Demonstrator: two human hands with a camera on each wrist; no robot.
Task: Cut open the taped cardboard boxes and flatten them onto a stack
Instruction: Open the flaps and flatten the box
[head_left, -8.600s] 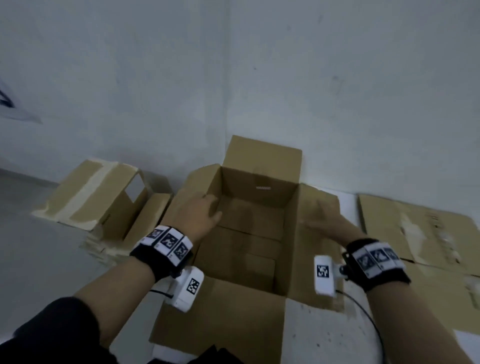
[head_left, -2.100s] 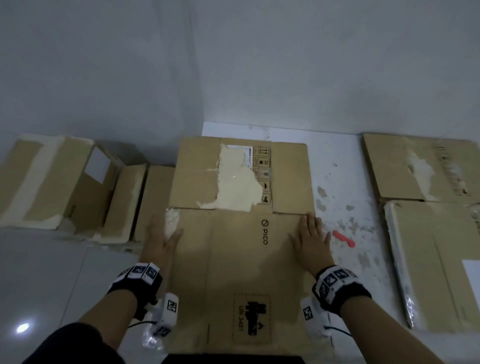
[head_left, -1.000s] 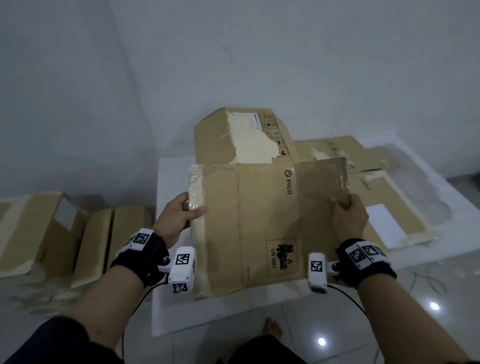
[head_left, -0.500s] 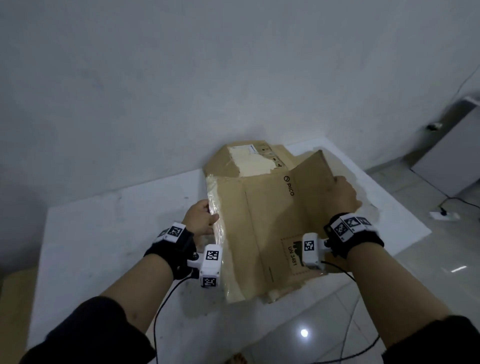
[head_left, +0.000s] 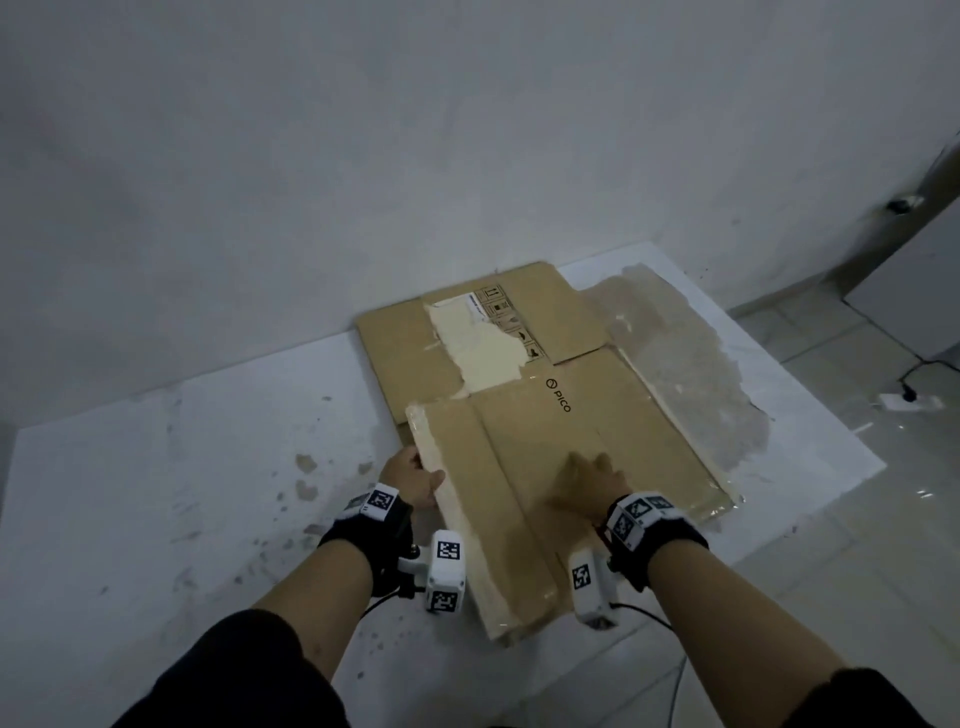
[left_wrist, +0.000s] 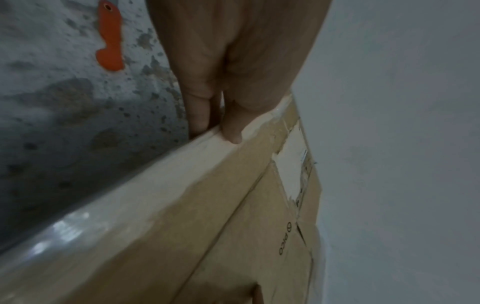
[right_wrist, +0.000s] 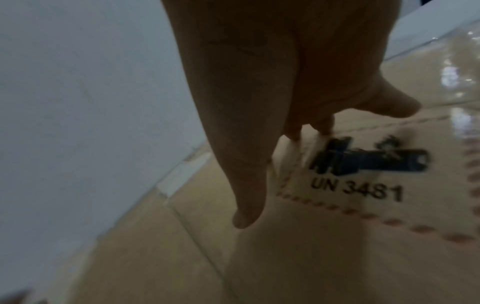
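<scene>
A flattened brown cardboard box (head_left: 550, 447) marked PICO lies on the white floor sheet (head_left: 156, 493), over other flat cardboard. My left hand (head_left: 410, 480) grips its taped left edge, thumb on top and fingers underneath; in the left wrist view the thumb (left_wrist: 233, 127) pinches the same flattened box (left_wrist: 207, 216) along its pale tape. My right hand (head_left: 587, 483) lies flat on the box's middle with fingers spread. In the right wrist view the fingers (right_wrist: 246, 205) rest on the flattened box (right_wrist: 337, 246) beside the UN 3481 label (right_wrist: 358, 174).
A red cutter (left_wrist: 110, 39) lies on the stained sheet left of the box in the left wrist view. A tape-covered cardboard sheet (head_left: 685, 374) sticks out to the right. The white wall (head_left: 467, 130) stands just behind. Tiled floor (head_left: 857, 571) and a cable (head_left: 914, 374) are at the right.
The flattened box has come down from mid-air onto the stack. My right hand let go of its far edge and now lies flat on top. The left hand keeps its hold.
</scene>
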